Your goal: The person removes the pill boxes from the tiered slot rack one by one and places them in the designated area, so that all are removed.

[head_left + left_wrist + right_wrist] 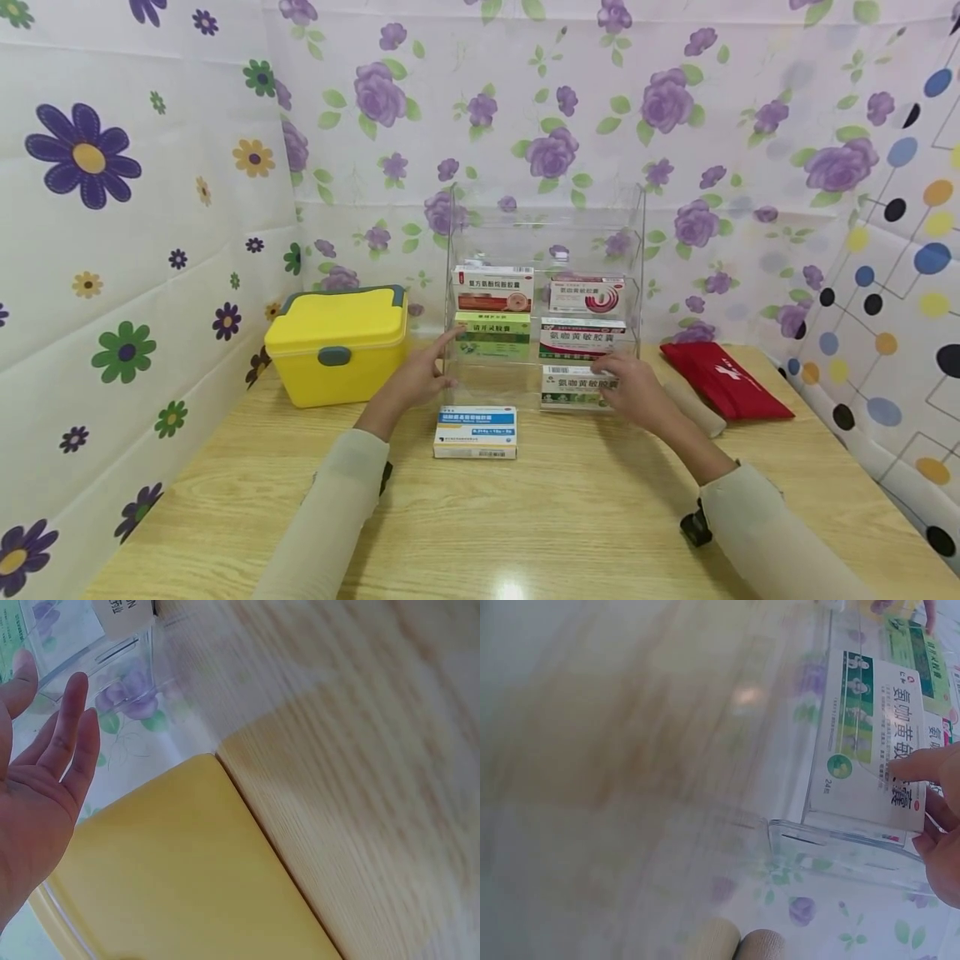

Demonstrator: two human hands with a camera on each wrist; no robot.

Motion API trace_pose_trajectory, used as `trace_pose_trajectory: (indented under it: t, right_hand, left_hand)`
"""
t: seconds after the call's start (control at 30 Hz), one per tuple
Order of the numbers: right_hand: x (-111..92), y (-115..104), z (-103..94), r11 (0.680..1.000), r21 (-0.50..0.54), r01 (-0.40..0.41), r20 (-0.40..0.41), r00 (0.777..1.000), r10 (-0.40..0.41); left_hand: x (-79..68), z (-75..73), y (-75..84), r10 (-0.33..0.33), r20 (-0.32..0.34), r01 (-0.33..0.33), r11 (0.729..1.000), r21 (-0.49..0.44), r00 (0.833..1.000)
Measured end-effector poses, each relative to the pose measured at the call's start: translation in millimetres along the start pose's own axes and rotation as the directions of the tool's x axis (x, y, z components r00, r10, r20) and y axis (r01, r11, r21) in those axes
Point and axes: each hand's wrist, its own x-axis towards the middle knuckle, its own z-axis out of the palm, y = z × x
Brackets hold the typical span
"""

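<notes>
A clear tiered rack (491, 382) stands at the back of the table with medicine boxes on its tiers. My right hand (633, 392) pinches the right end of a white-and-green medicine box (570, 387) on the bottom tier; the right wrist view shows a finger on the face of this box (866, 742) and others at its edge. At the rack's left side, my left hand (420, 377) has its index finger extended to the edge of a green medicine box (495, 336). Its other fingers are loose and hold nothing in the left wrist view. A blue-and-white medicine box (476, 432) lies before the rack.
Left of the rack stands a yellow case (337, 346) with a grey latch. To the right lie a red pouch (723, 379) with a white cross and a beige roll (693, 408). Higher tiers bear more medicine boxes (587, 296). Patterned cloth (555, 100) hangs around the table.
</notes>
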Motion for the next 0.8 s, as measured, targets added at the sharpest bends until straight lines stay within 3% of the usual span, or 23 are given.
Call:
trace_pose_trajectory:
  t: [0.4,0.8]
  right_hand:
    - [1.1,0.3,-3.3,1.0,0.021,0.015,0.029,0.999,-0.016]
    - [3.8,-2.1,-6.4,1.0,0.018,0.017,0.032,0.999,-0.018]
  left_hand:
    - [0.0,1.1,-0.8,0.015,0.001,-0.015,1.0,-0.006,1.0]
    - [-0.8,-1.2,1.3,-0.011,0.001,0.011,1.0,-0.023,1.0]
